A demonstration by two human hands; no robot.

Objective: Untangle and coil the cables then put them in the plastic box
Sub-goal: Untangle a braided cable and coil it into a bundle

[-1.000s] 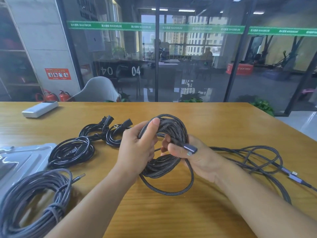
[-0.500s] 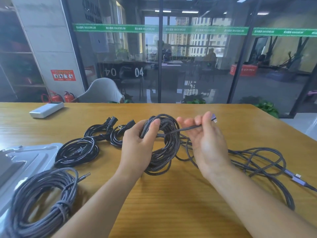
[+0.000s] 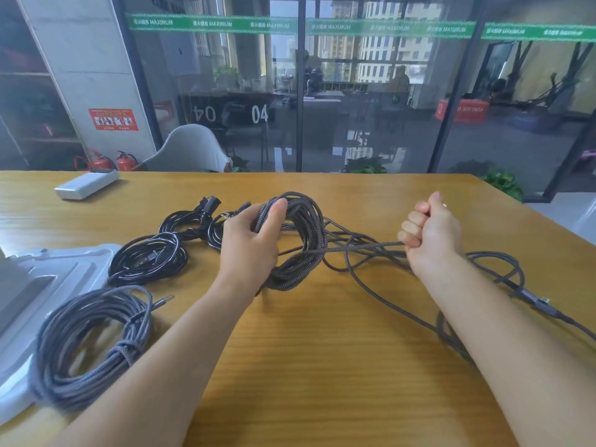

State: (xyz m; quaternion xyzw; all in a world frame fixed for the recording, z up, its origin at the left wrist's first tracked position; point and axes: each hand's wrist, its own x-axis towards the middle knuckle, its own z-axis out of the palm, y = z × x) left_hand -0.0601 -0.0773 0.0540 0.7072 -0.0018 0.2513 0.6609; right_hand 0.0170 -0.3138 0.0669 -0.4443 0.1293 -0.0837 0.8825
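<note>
Left hand (image 3: 254, 235) grips a braided cable coil (image 3: 298, 243) over the table (image 3: 322, 350) centre; right hand (image 3: 430, 229), fisted, holds its taut end towards the right edge.

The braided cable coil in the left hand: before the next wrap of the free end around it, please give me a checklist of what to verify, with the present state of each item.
1. Left hand grips the braided cable coil: ok.
2. Right hand grips the free end, pulled straight from the coil: ok.
3. Free end clear of the loose cable on the table: cannot tell, strands cross behind it.
4. Loose cable untangled: not ok, it lies in crossing loops.
5. Finished grey coil tied with its own wrap: ok.
6. Plastic box open and ready: cannot tell, only a plastic piece shows at the left edge.
</note>
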